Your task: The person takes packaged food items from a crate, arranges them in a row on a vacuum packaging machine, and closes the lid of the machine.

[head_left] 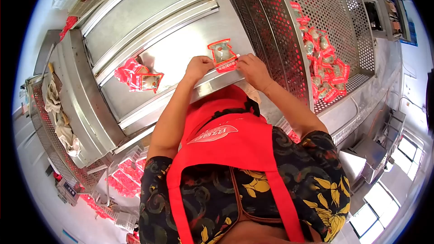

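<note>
A clear pouch with red borders (pixel 222 52) lies on the steel work surface (pixel 181 40) in front of me, with something greenish-grey inside. My left hand (pixel 200 67) pinches the pouch's lower left side. At its lower right edge, the fingers of my right hand (pixel 253 69) are closed on the red printed end. To the left, a few similar red packets (pixel 138 76) lie in a small pile on the same surface.
On the right stands a perforated metal tray (pixel 337 16) with several filled red pouches (pixel 325 65) heaped in it. Metal rails (pixel 153 20) run across the surface. Crates of red packets (pixel 126 176) stand at lower left, and crumpled cloths (pixel 58 113) lie far left.
</note>
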The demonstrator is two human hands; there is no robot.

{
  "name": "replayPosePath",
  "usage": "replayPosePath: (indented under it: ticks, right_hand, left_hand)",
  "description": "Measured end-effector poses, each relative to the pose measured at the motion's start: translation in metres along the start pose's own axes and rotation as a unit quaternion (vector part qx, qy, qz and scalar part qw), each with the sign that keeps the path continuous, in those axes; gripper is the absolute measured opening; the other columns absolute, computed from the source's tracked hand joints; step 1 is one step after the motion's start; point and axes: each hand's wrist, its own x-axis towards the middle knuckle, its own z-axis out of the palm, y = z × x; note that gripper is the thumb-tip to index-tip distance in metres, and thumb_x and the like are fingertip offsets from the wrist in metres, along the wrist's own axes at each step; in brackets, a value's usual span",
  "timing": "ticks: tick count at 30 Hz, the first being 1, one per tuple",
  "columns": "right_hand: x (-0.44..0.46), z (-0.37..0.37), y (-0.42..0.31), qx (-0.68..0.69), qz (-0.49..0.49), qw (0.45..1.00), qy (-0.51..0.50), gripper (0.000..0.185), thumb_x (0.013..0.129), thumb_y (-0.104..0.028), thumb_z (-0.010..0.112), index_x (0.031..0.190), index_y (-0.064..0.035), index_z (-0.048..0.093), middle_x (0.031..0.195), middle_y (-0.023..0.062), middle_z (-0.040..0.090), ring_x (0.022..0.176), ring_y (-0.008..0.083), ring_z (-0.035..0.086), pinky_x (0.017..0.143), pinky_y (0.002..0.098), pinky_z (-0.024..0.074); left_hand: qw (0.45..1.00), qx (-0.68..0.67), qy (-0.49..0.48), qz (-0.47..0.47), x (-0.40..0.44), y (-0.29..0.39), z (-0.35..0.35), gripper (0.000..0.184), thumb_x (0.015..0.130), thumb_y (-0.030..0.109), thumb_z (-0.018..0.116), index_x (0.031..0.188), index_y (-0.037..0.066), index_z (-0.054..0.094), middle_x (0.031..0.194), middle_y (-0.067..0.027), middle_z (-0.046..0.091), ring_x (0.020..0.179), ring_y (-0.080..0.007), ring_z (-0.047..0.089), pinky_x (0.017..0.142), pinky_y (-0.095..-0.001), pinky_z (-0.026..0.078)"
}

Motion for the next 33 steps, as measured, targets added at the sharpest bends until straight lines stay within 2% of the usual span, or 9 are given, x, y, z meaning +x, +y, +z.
replayPosePath:
  ticks: [8, 10, 13, 17, 19, 22, 26, 28, 33]
  right_hand:
    - [-0.005, 0.005, -0.002, 0.001, -0.011, 0.999, 0.045, 0.011, 0.084, -0.008, 0.060, 0.095, -0.0092, 0.063, 0.103, 0.0074, 0.063, 0.093, 0.0273, 0.060, 0.078, 0.0383, 0.0499]
    - [-0.007, 0.007, -0.011, 0.174, 0.242, 0.948, 0.115, 0.015, 0.086, -0.019, 0.064, 0.092, -0.0065, 0.067, 0.089, 0.0097, 0.067, 0.078, 0.0286, 0.064, 0.070, 0.0396, 0.0513]
    - [0.001, 0.004, -0.009, 0.176, 0.375, 0.910, 0.027, 0.027, 0.084, -0.030, 0.067, 0.083, -0.0030, 0.069, 0.073, 0.0114, 0.068, 0.065, 0.0289, 0.065, 0.063, 0.0395, 0.0514]
    - [0.004, 0.033, 0.013, 0.221, 0.412, 0.883, 0.044, 0.032, 0.081, -0.034, 0.067, 0.074, -0.0029, 0.070, 0.068, 0.0121, 0.068, 0.066, 0.0284, 0.067, 0.062, 0.0380, 0.0514]
    - [0.003, 0.031, 0.019, 0.313, 0.437, 0.843, 0.003, 0.028, 0.084, -0.023, 0.063, 0.076, 0.0033, 0.070, 0.058, 0.0098, 0.066, 0.049, 0.0155, 0.061, 0.052, 0.0306, 0.0484]
    - [0.005, 0.026, 0.021, 0.280, 0.463, 0.838, -0.065, 0.032, 0.085, -0.026, 0.063, 0.074, 0.0023, 0.071, 0.056, 0.0090, 0.064, 0.049, 0.0150, 0.062, 0.050, 0.0309, 0.0486]
    - [0.009, 0.029, 0.019, 0.170, 0.399, 0.899, -0.058, 0.032, 0.085, -0.027, 0.060, 0.073, 0.0008, 0.072, 0.055, 0.0079, 0.064, 0.047, 0.0138, 0.060, 0.048, 0.0298, 0.0473]
    - [0.015, 0.025, 0.015, 0.288, 0.468, 0.833, -0.060, 0.031, 0.085, -0.025, 0.059, 0.072, 0.0009, 0.070, 0.055, 0.0083, 0.063, 0.042, 0.0130, 0.054, 0.044, 0.0296, 0.0441]
    - [0.010, 0.035, 0.023, 0.416, 0.499, 0.759, -0.038, 0.031, 0.085, -0.025, 0.059, 0.071, 0.0010, 0.067, 0.055, 0.0088, 0.062, 0.040, 0.0124, 0.051, 0.040, 0.0278, 0.0396]
  left_hand:
    - [1.000, 0.029, 0.005, -0.005, 0.005, -0.009, 0.002, 0.017, 0.083, 0.020, 0.070, 0.084, 0.004, 0.073, 0.072, -0.0038, 0.069, 0.065, -0.0117, 0.060, 0.065, -0.0286, 0.048]
    - [0.999, 0.041, 0.022, -0.002, 0.005, -0.009, 0.004, 0.018, 0.083, 0.022, 0.071, 0.084, 0.004, 0.073, 0.072, -0.0043, 0.068, 0.065, -0.0121, 0.059, 0.065, -0.0288, 0.048]
    - [0.999, 0.032, 0.017, -0.016, 0.002, -0.007, 0.003, 0.018, 0.083, 0.022, 0.071, 0.084, 0.003, 0.073, 0.072, -0.0041, 0.068, 0.065, -0.0118, 0.058, 0.065, -0.0288, 0.047]
    - [0.999, 0.043, 0.026, -0.009, 0.000, -0.005, 0.004, 0.018, 0.083, 0.021, 0.071, 0.084, 0.003, 0.073, 0.071, -0.0038, 0.068, 0.065, -0.0111, 0.058, 0.065, -0.0288, 0.047]
    - [0.999, 0.043, 0.016, 0.002, -0.001, -0.006, 0.002, 0.019, 0.083, 0.022, 0.071, 0.084, 0.003, 0.073, 0.070, -0.0038, 0.067, 0.065, -0.0106, 0.057, 0.065, -0.0286, 0.046]
    - [0.998, 0.065, 0.018, 0.000, -0.002, -0.002, 0.002, 0.018, 0.083, 0.021, 0.071, 0.084, 0.003, 0.073, 0.069, -0.0027, 0.066, 0.065, -0.0099, 0.056, 0.064, -0.0281, 0.046]
    - [0.998, 0.058, 0.005, -0.001, -0.001, -0.001, 0.002, 0.017, 0.083, 0.020, 0.071, 0.084, 0.003, 0.073, 0.068, -0.0015, 0.065, 0.064, -0.0095, 0.055, 0.063, -0.0277, 0.045]
    - [0.999, 0.041, 0.007, -0.011, 0.000, -0.001, 0.001, 0.017, 0.083, 0.020, 0.072, 0.083, 0.003, 0.073, 0.068, -0.0008, 0.064, 0.063, -0.0090, 0.054, 0.062, -0.0278, 0.045]
    - [0.999, 0.044, 0.007, -0.018, -0.006, 0.003, 0.000, 0.019, 0.083, 0.023, 0.072, 0.083, 0.004, 0.073, 0.067, -0.0018, 0.064, 0.062, -0.0097, 0.054, 0.061, -0.0286, 0.044]
